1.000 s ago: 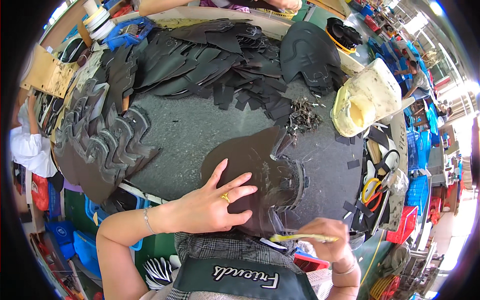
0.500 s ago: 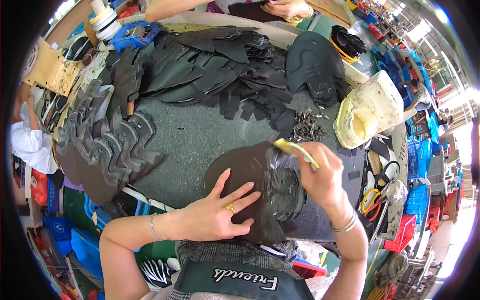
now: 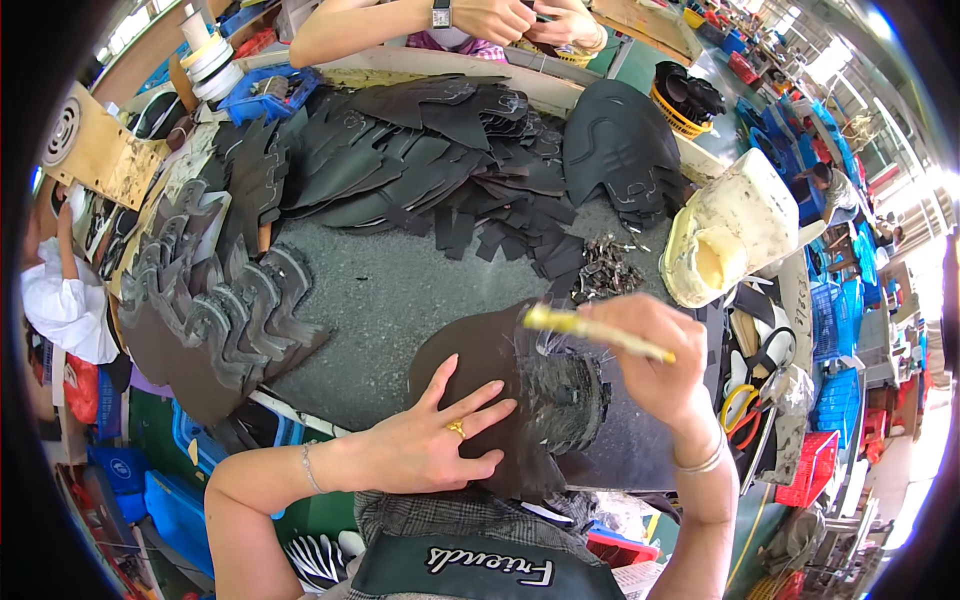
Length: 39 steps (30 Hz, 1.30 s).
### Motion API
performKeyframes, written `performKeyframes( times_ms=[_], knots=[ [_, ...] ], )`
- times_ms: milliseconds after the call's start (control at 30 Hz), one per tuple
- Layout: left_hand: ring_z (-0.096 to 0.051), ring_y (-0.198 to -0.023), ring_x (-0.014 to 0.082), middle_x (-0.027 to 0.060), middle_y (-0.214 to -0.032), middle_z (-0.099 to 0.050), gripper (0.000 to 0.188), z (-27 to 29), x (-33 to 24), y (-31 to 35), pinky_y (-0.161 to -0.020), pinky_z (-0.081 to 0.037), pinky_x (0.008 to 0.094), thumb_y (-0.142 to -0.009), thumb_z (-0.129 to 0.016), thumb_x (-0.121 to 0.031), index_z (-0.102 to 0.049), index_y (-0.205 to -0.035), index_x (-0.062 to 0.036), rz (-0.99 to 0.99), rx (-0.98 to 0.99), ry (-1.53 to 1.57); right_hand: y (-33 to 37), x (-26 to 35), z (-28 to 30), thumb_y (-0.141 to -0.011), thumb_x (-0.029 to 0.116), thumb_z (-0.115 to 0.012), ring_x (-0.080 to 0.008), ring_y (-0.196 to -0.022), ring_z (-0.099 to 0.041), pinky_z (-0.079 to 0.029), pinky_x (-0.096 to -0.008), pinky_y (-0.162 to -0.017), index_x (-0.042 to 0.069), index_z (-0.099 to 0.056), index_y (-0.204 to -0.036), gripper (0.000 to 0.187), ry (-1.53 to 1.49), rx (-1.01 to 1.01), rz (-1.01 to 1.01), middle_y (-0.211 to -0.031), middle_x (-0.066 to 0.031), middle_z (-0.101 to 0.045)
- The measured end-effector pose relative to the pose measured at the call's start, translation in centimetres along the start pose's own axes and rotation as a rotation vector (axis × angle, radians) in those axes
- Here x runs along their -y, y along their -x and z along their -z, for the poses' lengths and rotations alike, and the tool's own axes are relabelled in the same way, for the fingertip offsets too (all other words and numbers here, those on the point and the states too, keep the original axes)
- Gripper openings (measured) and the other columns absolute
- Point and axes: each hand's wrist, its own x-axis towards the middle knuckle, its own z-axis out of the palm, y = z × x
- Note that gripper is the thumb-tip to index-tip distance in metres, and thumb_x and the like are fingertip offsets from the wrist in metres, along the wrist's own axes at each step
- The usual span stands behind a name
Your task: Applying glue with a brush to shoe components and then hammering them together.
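Left hand (image 3: 425,445) spread flat on a dark brown, round-edged sheet (image 3: 480,350) at lower centre, gripping nothing, right hand (image 3: 658,368) curled around a yellow brush-like tool (image 3: 562,324) right of centre, its tip near the sheet's upper edge, cream plastic container (image 3: 748,205) at upper right

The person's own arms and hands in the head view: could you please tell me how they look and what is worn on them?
The left hand is ungloved, with a yellow-gold ring on one finger and a thin, silvery bracelet at the wrist. The right hand is also ungloved, with a silvery bangle. No sleeve shows on either forearm.
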Motion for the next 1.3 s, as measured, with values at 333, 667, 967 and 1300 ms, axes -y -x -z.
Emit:
performKeyframes(
  times_ms=[333, 667, 967, 1300],
  knots=[
    [-0.032, -0.138, 0.0393, 0.0202, -0.143, -0.039, 0.046, -0.1, -0.3, -0.2, -0.106, -0.015, 0.0737, -0.068, -0.077, -0.025, -0.061, -0.110, -0.0179, 0.019, -0.054, -0.032, 12.8, 4.4, 2.7, -0.080, -0.012, -0.063, -0.0280, -0.081, -0.071, -0.058, -0.0356, -0.073, -0.002, -0.063, -0.086, 0.011, -0.373, -0.053, -0.388, -0.088, -0.0186, -0.071],
    [-0.064, -0.086, 0.0375, 0.0206, -0.096, -0.065, 0.035, -0.3, -1.2, -2.1, -0.082, -0.049, 0.0426, -0.084, -0.061, 0.001, -0.051, -0.117, 0.0031, 0.545, -0.533, 0.363, 10.5, 3.0, 4.3, -0.090, 0.005, -0.061, -0.0315, -0.077, -0.069, -0.059, -0.0453, -0.076, -0.002, -0.053, -0.086, 0.012, -0.247, -0.592, -0.286, -0.085, -0.0243, -0.067],
    [-0.056, -0.053, 0.0290, 0.0188, -0.069, -0.060, 0.020, 0.2, 0.3, -2.2, -0.055, -0.044, 0.0350, -0.097, -0.052, -0.013, -0.057, -0.106, 0.0037, 0.666, -0.689, 0.521, 5.3, 0.5, -0.6, -0.084, -0.011, -0.058, -0.0381, -0.089, -0.067, -0.057, -0.0520, -0.084, -0.005, -0.060, -0.097, 0.015, -0.284, -0.435, 0.119, -0.098, -0.0241, -0.067],
    [-0.047, -0.064, 0.0077, 0.0040, -0.066, -0.056, 0.019, -0.3, 1.0, -1.3, -0.058, -0.041, 0.0286, -0.096, -0.057, -0.015, -0.058, -0.088, 0.0022, 0.774, -0.750, 0.612, 8.1, 3.3, 2.5, -0.079, -0.011, -0.065, -0.0267, -0.079, -0.071, -0.058, -0.0318, -0.071, -0.005, -0.062, -0.088, 0.012, -0.155, -0.333, -0.270, -0.087, -0.0189, -0.071]
  ],
)
